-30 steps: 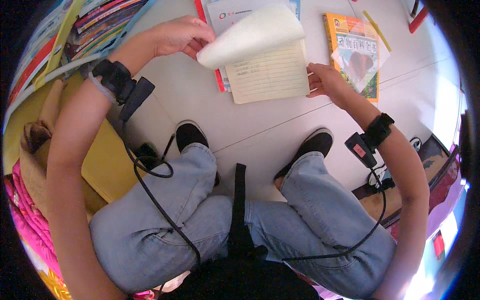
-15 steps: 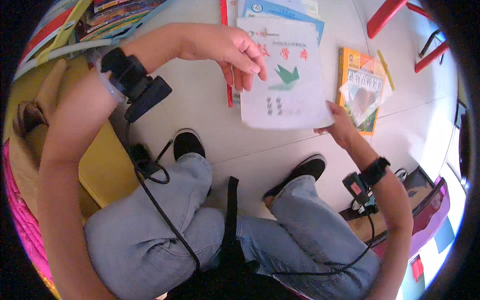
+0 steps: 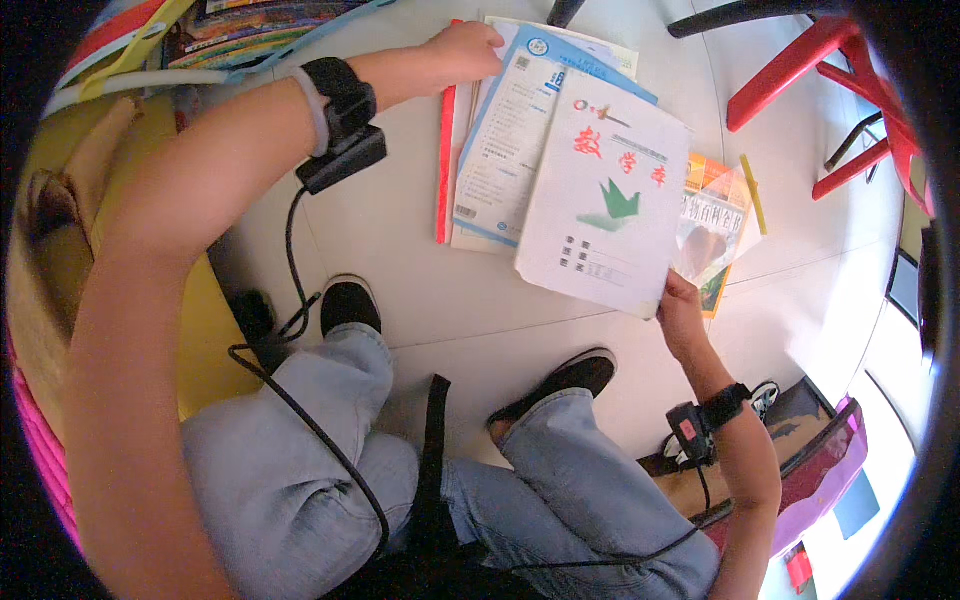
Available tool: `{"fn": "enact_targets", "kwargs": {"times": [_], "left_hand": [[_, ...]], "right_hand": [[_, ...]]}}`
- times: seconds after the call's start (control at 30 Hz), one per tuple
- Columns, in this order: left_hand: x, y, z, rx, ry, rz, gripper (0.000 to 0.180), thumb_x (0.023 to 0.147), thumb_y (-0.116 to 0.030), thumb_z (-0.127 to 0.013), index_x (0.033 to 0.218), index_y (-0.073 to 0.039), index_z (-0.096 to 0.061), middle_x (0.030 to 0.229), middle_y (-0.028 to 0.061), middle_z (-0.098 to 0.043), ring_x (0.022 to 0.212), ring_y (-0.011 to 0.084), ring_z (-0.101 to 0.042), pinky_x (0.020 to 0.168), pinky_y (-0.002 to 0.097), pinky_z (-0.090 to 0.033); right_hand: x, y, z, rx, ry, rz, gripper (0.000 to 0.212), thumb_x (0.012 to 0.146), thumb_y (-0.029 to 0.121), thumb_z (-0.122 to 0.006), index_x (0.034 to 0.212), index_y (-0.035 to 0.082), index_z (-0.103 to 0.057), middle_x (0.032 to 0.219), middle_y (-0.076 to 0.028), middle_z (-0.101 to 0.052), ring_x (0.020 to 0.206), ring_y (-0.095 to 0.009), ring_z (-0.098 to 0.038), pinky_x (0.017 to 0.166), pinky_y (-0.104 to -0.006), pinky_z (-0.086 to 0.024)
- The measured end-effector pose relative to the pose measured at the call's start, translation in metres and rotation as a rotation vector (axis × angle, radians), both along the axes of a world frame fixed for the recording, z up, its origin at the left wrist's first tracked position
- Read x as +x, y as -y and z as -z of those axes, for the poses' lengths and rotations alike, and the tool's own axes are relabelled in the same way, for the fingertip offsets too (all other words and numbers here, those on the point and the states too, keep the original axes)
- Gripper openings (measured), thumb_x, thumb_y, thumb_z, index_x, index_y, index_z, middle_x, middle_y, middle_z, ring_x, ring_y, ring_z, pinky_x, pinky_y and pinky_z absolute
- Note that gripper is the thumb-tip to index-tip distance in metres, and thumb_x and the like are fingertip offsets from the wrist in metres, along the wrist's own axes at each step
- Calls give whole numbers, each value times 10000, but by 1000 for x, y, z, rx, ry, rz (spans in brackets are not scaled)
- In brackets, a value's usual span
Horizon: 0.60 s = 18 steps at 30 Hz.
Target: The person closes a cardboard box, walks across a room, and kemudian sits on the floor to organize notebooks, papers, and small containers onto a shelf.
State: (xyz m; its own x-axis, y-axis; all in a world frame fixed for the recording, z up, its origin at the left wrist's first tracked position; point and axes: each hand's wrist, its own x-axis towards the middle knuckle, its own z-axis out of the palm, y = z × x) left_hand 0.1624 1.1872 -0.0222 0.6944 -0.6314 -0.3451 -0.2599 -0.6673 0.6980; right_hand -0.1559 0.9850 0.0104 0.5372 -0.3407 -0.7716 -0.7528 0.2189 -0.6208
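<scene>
My right hand [image 3: 682, 308] is closed on the lower right corner of a white exercise book [image 3: 600, 215], its cover printed with red characters and a green bird. The exercise book is tilted and covers part of a blue-bordered booklet [image 3: 505, 140]. My left hand [image 3: 465, 52] reaches to the upper left edge of the pile, beside that booklet. Its fingers look curled together, and whatever is between them is hidden. Under the booklet lie papers and a red-edged folder [image 3: 446, 160].
An orange-yellow book [image 3: 715, 295] with a clear triangular sheet [image 3: 715, 225] lies partly behind the exercise book. A red stool [image 3: 790, 75] stands at the upper right. Stacked books [image 3: 250, 35] are at the upper left, a yellow box [image 3: 205, 340] at the left. Black cables run from both wrists.
My left hand has gone from over the exercise book to the pile's upper left edge. With my right hand, the exercise book has moved right and tilted, uncovering more of the blue-bordered booklet.
</scene>
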Motion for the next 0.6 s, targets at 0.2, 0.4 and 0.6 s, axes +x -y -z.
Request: {"fn": "enact_targets", "kwargs": {"times": [0.2,0.4,0.6], "left_hand": [[-40,19,2,69,-316,-90,356,659,-136,-526,961,52,-548,1026,224,-523,990,302,-504,821,339,-416],[-31,-6,14,143,-74,-307,486,629,-119,-624,1058,42,-460,1052,200,-478,975,284,-487,810,330,-411],[-33,2,5,119,-204,-306,360,622,-135,-645,948,-9,-556,1039,186,-465,958,283,-479,814,328,-406]], "right_hand": [[59,-2,7,13,76,-11,314,773,116,-461,1045,-35,-500,854,-48,-571,701,-107,-518,637,-231,-418],[95,7,11,119,140,17,326,818,227,-475,1058,6,-473,955,-48,-543,810,-132,-509,726,-280,-422],[103,1,19,-4,36,-63,244,770,178,-556,939,5,-519,750,-25,-510,669,-113,-488,617,-254,-424]]}}
